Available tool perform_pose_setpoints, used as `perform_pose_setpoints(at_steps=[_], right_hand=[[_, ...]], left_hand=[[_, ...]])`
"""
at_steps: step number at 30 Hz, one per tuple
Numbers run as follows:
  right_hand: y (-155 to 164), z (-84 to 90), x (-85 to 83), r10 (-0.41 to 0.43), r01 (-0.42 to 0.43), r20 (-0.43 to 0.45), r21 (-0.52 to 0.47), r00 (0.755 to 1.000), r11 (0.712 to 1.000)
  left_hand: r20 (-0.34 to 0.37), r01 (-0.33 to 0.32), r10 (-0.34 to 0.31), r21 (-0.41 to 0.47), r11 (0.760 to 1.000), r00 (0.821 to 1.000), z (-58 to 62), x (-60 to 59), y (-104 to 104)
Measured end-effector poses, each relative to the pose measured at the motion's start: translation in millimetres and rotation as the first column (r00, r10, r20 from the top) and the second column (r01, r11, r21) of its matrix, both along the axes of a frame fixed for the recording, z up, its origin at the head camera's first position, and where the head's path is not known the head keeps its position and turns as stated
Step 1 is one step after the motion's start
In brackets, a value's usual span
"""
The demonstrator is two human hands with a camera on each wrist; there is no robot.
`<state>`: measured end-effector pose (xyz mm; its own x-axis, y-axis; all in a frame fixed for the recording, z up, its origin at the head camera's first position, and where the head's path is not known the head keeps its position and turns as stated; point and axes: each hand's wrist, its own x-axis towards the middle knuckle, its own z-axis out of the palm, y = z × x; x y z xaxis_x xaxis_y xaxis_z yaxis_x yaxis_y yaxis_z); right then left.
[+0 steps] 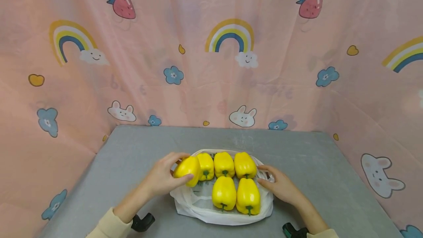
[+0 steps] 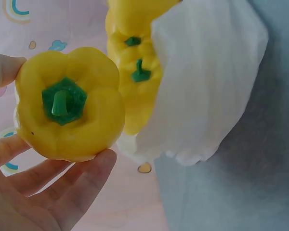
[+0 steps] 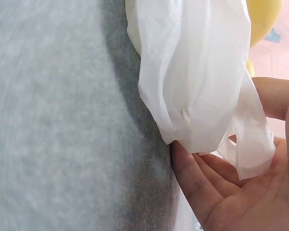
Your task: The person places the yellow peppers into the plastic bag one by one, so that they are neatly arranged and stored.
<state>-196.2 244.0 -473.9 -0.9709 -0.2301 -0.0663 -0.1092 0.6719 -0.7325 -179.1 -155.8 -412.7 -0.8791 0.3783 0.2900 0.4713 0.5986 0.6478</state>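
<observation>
My left hand [image 1: 183,166] grips a yellow bell pepper [image 1: 188,170] at the left edge of a white plastic bag [image 1: 198,208]. The left wrist view shows that pepper [image 2: 70,103] stem-on, held between thumb and fingers [image 2: 86,178]. Several more yellow peppers lie on the bag: three in the back row [image 1: 224,163] and two in front [image 1: 224,193]. My right hand [image 1: 261,175] rests against the bag's right edge. In the right wrist view a fold of the bag [image 3: 192,72] drapes over my straight fingers [image 3: 192,178].
The bag lies on a grey table [image 1: 132,150], walled on three sides by a pink curtain [image 1: 198,65] printed with rainbows and bunnies. Black wrist mounts [image 1: 143,222] [image 1: 294,230] sit at the near edge.
</observation>
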Motion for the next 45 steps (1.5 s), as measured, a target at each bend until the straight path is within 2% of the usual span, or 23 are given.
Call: perform_pose_setpoints(at_steps=[9,14,21,28,37,45], right_hand=[[0,2.5,1.3,0.002,-0.002,0.020,-0.001,1.000,1.000],[1,1.5,1.3,0.004,-0.004,0.020,0.011,1.000,1.000],[0,0.5,0.8,0.000,0.000,0.019,0.018,1.000,1.000],[-1,1.4,0.8,-0.005,0.005,0.022,0.012,1.000,1.000],[-2,1.8,0.6,-0.007,0.007,0.024,0.014,1.000,1.000],[-2,1.8,1.6,-0.005,0.005,0.015,0.012,1.000,1.000]], left_hand=[[0.016,0.025,-0.025,-0.035,0.999,1.000,-14.3,9.5,10],[0.064,0.031,-0.029,-0.039,0.999,0.998,-20.2,12.4,16],[0.137,0.029,-0.019,-0.073,0.997,0.990,-27.1,13.6,22],[0.151,0.038,-0.020,-0.113,0.993,0.988,-34.8,13.4,29],[0.170,-0.002,0.022,-0.114,0.993,0.985,-40.0,13.2,39],[0.198,-0.076,0.102,-0.133,0.988,0.975,-42.4,14.2,46]])
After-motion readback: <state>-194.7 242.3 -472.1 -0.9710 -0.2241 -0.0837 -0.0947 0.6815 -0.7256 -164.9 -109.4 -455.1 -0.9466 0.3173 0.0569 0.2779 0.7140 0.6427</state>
